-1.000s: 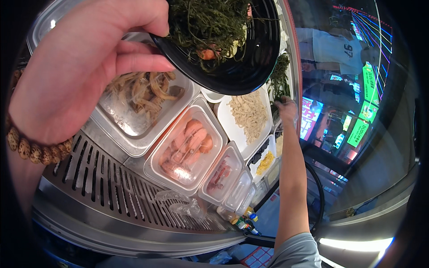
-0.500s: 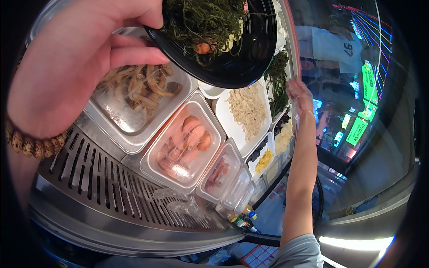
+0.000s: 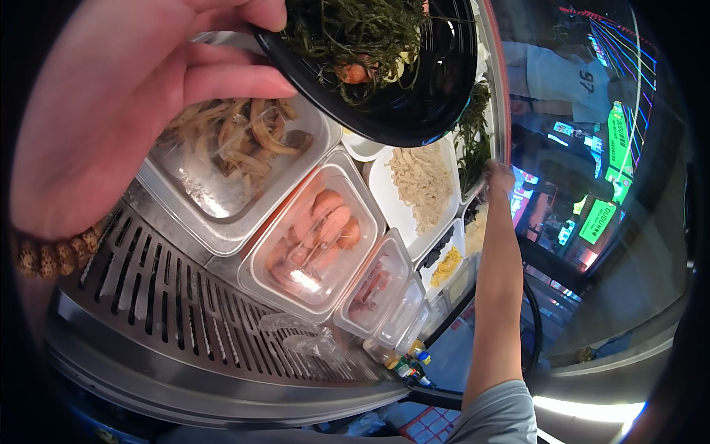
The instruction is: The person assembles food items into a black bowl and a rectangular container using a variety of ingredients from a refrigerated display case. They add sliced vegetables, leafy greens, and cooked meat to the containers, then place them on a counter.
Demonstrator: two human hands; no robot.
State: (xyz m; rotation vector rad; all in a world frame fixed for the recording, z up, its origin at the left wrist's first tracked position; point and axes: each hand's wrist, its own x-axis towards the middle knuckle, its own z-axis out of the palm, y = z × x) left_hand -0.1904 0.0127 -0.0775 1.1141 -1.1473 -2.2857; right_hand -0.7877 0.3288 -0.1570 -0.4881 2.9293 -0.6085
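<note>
My left hand [image 3: 126, 111] grips the near rim of a black bowl [image 3: 421, 111], holding it tilted above the food counter. Dark green seaweed [image 3: 347, 29] with a few orange and pale bits fills the bowl. My right arm stretches far out to the right. My right hand [image 3: 501, 177] is at the edge of a tray of dark greens [image 3: 473, 140], beside a white tray of pale shreds [image 3: 421, 185]. It is too small to show whether it holds anything. A brown bead bracelet [image 3: 59, 255] circles my left wrist.
Clear lidded containers sit in a row below the bowl: brown strips [image 3: 237, 148], pink sausage-like pieces [image 3: 318, 237], red bits [image 3: 373, 285], and a yellow item [image 3: 446, 265]. A slotted metal grille [image 3: 163, 296] runs along the counter front. A person in a white shirt [image 3: 569, 74] stands beyond.
The bowl has stayed in my left hand and shifted slightly up and right. My right hand moved further right along the trays, near the greens.
</note>
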